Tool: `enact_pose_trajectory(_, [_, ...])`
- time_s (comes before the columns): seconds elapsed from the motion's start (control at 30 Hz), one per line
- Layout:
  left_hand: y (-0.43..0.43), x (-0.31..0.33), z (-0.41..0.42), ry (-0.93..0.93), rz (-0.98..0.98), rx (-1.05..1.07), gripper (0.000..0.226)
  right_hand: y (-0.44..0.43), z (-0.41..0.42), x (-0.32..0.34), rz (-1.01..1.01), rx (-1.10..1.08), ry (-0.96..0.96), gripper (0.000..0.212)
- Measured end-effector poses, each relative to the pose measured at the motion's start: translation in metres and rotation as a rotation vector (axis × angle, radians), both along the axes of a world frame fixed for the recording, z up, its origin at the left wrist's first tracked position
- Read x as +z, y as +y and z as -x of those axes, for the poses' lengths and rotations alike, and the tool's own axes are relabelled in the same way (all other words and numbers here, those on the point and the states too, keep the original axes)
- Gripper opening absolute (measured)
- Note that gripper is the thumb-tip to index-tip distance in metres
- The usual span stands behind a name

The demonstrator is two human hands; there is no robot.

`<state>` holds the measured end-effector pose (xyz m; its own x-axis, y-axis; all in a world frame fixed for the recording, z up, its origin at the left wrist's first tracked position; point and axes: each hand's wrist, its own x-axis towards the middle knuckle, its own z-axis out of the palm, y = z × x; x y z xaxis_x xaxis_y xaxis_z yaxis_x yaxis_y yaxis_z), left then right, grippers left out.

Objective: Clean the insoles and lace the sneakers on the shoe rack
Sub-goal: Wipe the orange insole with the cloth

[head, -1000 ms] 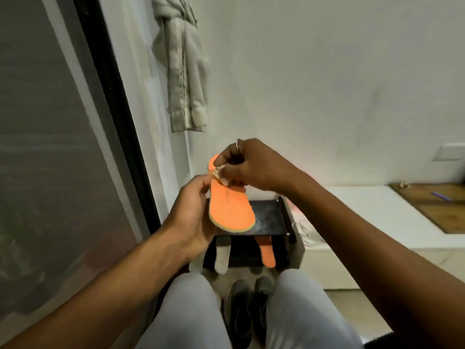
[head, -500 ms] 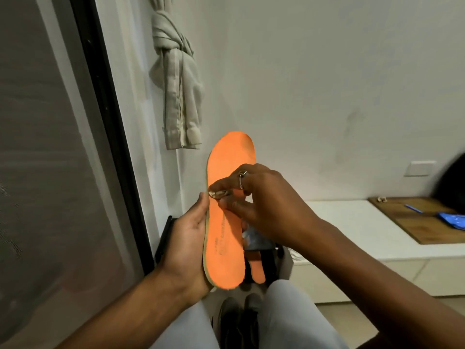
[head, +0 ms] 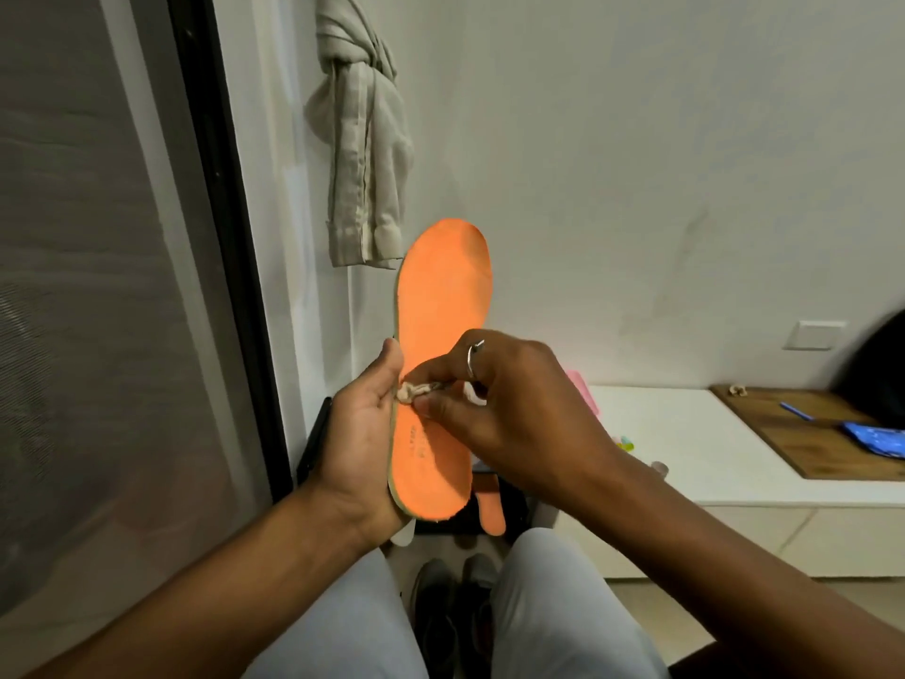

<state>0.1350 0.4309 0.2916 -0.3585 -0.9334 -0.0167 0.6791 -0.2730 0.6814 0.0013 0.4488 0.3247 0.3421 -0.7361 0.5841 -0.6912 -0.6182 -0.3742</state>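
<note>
1 orange insole [head: 440, 306] stands upright btwn both hands, toe end up. L hand [head: 362, 443] grips its lower half from the left edge, thumb on the rim. R hand [head: 509, 404] pinches 1 small beige wad [head: 409, 390] btwn thumb & forefinger, pressed on the insole's face right by the L thumb, so the hands are close together. 1 ring [head: 471, 357] on the R hand. Below the hands: a 2nd orange insole [head: 491, 509] at the black rack [head: 313, 443], plus 2 dark shoes [head: 436, 610] btwn the knees. Above the L hand, 1 knotted grey cloth [head: 365, 139]. Well right of the R hand, 1 wooden board [head: 808, 433] w/ 1 blue pen [head: 797, 411].
</note>
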Motion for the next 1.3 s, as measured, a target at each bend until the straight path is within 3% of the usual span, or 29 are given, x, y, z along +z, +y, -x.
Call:
enact_pose_trajectory(0.13, [-0.005, 0.005, -0.008, 0.012, -0.008, 0.015, 0.07, 0.016, -0.008, -0.005, 0.044, 0.133, 0.049, 0.021])
enact_pose_trajectory(0.3, [-0.001, 0.001, -0.005, -0.027, 0.036, -0.008, 0.057, -0.018, 0.002, 0.007, 0.187, -0.093, 0.115, 0.016])
enact_pose_trajectory(0.4, [-0.002, 0.002, -0.007, -0.041, 0.043, 0.012, 0.055, -0.022, 0.004, 0.008, 0.153, -0.092, 0.068, 0.015])
enact_pose_trajectory(0.6, [-0.006, 0.005, -0.013, -0.061, 0.03, 0.003, 0.071, 0.015, 0.0, -0.008, 0.052, 0.173, 0.114, 0.016])
enact_pose_trajectory(0.8, [0.001, 0.004, -0.007, -0.068, 0.037, 0.01, 0.055, -0.02, 0.005, 0.001, 0.168, -0.058, 0.062, 0.015])
enact_pose_trajectory(0.9, [-0.002, 0.011, -0.012, -0.046, 0.007, 0.02, 0.063, -0.007, -0.008, -0.008, 0.115, 0.01, -0.017, 0.015])
enact_pose_trajectory(1.03, [-0.008, 0.016, -0.021, -0.033, -0.015, 0.052, 0.069, 0.019, -0.016, -0.012, 0.028, 0.188, 0.024, 0.016])
enact_pose_trajectory(1.23, [0.002, 0.011, -0.011, -0.042, -0.02, 0.034, 0.063, -0.009, -0.01, -0.003, 0.127, -0.018, 0.001, 0.016])
enact_pose_trajectory(1.3, [0.001, 0.013, -0.014, -0.034, -0.028, 0.04, 0.066, -0.002, -0.014, -0.006, 0.084, 0.018, -0.016, 0.016])
